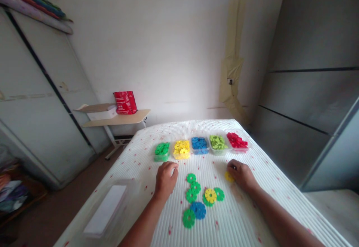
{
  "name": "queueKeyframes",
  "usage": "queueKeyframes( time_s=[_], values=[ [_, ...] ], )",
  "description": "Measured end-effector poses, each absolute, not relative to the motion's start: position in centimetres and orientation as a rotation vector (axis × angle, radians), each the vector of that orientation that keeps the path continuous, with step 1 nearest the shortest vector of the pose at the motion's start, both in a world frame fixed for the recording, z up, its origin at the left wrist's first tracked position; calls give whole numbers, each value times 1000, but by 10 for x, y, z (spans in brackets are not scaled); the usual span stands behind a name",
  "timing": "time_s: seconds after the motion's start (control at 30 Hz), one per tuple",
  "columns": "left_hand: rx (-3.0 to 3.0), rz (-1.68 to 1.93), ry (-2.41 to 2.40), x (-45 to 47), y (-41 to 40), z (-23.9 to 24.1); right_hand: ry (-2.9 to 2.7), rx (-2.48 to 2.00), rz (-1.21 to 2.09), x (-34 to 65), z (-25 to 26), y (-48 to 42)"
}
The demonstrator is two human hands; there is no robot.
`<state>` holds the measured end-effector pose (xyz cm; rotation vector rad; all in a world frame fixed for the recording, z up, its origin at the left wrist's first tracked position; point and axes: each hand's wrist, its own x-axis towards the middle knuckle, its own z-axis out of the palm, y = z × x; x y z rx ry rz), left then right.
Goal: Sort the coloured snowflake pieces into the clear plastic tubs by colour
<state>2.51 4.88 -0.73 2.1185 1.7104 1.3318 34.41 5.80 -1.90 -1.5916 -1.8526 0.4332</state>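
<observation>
My right hand (241, 173) is closed, its fingertips at a yellow flower-shaped plastic disc (229, 176) on the bed's right side. My left hand (166, 179) rests on the cover with its fingers curled in and thumb bent; nothing shows in it. Between the hands lie several green discs, among them a large one (189, 218) overlapping a blue disc (198, 210). Higher up, smaller green discs (191, 178) form a short chain. To the right, a yellow disc (210, 195) covers part of a green one, beside another green disc (220, 194).
Beyond the hands stand clear tubs of green (162, 149), yellow (181, 149), blue (199, 145), lime (218, 142) and red (237, 140) pieces. A clear tray (127, 191) holding a white slab (106, 210) lies left. A side table (126, 118) carries a red bag (125, 103).
</observation>
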Motion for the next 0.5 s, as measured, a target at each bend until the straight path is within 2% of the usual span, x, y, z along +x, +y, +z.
queueKeyframes(
  time_s=[0.27,0.5],
  values=[
    [1789,1358,1746,-2,22,-31,-1982,-1527,566,354,-13,57],
    [1724,1337,1700,1,12,-30,-2157,-1644,520,350,-12,55]
  ],
)
